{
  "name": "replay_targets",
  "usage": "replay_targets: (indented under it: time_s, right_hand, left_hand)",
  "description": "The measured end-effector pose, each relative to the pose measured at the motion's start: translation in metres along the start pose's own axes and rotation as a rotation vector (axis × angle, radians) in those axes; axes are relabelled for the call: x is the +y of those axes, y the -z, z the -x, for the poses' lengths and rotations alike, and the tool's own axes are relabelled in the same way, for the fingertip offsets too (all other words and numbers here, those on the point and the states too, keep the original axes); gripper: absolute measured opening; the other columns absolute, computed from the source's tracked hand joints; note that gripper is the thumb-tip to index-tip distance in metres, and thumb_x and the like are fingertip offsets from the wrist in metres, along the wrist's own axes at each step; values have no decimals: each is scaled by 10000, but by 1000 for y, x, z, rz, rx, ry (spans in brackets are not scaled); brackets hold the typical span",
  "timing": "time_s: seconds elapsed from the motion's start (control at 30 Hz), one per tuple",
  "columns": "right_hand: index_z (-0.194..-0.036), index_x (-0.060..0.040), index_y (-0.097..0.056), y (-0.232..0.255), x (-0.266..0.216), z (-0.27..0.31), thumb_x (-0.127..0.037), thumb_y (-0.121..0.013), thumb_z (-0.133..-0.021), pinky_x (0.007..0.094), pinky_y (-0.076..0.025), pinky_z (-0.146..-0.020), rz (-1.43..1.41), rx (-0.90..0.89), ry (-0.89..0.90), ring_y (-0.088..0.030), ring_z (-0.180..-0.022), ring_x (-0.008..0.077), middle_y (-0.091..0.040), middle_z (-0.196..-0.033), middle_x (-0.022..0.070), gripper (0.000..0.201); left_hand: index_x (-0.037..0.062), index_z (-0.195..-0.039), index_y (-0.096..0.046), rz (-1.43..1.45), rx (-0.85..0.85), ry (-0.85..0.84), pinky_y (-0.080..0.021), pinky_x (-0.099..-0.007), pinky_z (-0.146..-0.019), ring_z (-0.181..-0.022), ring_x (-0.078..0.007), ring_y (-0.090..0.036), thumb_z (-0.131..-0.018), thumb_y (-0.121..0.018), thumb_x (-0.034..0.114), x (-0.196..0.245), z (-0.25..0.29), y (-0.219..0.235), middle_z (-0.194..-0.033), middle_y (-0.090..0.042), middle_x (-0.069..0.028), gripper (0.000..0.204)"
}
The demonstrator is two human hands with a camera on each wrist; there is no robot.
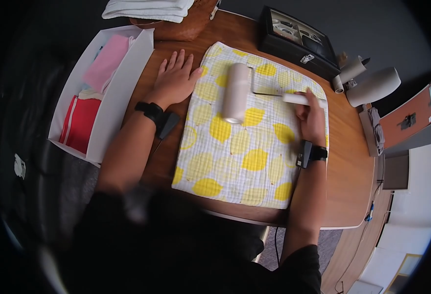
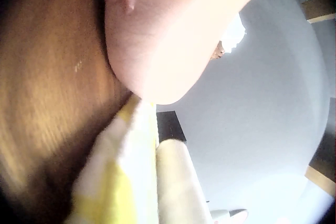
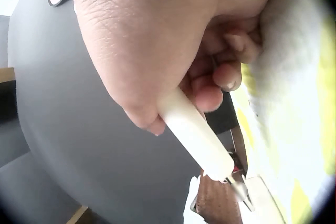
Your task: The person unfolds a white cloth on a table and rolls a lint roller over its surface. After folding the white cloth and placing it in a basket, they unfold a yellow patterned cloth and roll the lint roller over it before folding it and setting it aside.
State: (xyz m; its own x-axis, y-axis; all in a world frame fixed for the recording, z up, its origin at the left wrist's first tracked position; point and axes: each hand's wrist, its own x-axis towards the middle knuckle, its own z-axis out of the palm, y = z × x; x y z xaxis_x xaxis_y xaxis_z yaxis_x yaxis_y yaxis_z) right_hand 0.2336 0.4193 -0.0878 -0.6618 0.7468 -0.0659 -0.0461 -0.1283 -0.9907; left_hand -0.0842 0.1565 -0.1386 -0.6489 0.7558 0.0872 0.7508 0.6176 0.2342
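A lint roller [image 1: 235, 93] with a wide off-white roll lies across a white quilted cloth printed with yellow lemons [image 1: 240, 142]. My right hand [image 1: 313, 117] grips its white handle [image 3: 197, 134], fingers curled round it, at the cloth's right side. In the right wrist view the thumb and fingers hold the handle's end. My left hand [image 1: 176, 81] rests flat on the wooden table by the cloth's upper left edge, fingers spread, its thumb at the lemon cloth's border. The left wrist view shows the heel of this hand beside the cloth's edge [image 2: 121, 166].
Left of the cloth stands a white box [image 1: 139, 61] with folded pink and red cloths. Behind are a brown basket [image 1: 186, 29] topped with white towels [image 1: 147, 9] and a black case with a clear lid [image 1: 298, 41]. A white rounded object [image 1: 374, 87] stands at the right.
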Motion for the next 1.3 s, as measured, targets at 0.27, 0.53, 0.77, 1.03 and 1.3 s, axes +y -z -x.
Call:
replay_targets:
  time_s: [0.27, 0.53, 0.77, 1.03, 1.3]
  right_hand:
    - [-999, 0, -684, 16, 6, -10, -327, -632, -1094, 264, -288, -533, -280, 169, -10, -400, -568, 83, -521, -677, -12, 344]
    - [-937, -47, -636, 47, 1, -8, -321, -642, -1074, 282, -302, -505, -273, 319, 62, -411, -537, 99, -530, -689, -14, 307]
    - [-1075, 12, -789, -20, -7, 9, -302, -646, -1078, 236, -376, -635, 6, 7, -18, -489, -685, 62, -705, -841, 23, 345]
    - [-1037, -104, -630, 97, 14, -20, -338, -684, -1014, 304, -434, -522, -286, 638, 214, -593, -696, 136, -676, -868, 54, 241]
    - [-1033, -88, -641, 81, 12, -19, -323, -662, -1022, 295, -446, -598, -299, 732, 449, -600, -728, 140, -607, -881, 30, 236]
  left_hand:
    - [44, -1701, -310, -9, 14, -11, -82, -526, -1346, -1678, -349, -129, -1101, -312, 675, 1, 1, 0, -1795, -197, -212, 871]
    - [24, -1702, -294, -14, 0, 1, -77, -512, -1347, -1681, -346, -120, -1063, -364, 731, 5, 4, 5, -1795, -183, -226, 955]
    - [37, -1705, -293, -37, -2, -4, -79, -507, -1347, -1683, -341, -118, -1047, -410, 736, 7, 4, 7, -1798, -180, -220, 968]
    - [39, -1707, -289, -23, 2, -7, -85, -508, -1348, -1682, -344, -121, -1039, -422, 739, 4, 4, 6, -1799, -178, -220, 976]
    - [38, -1706, -290, -32, 3, -4, -85, -508, -1348, -1681, -346, -123, -1033, -424, 747, 3, 4, 5, -1797, -181, -224, 987]
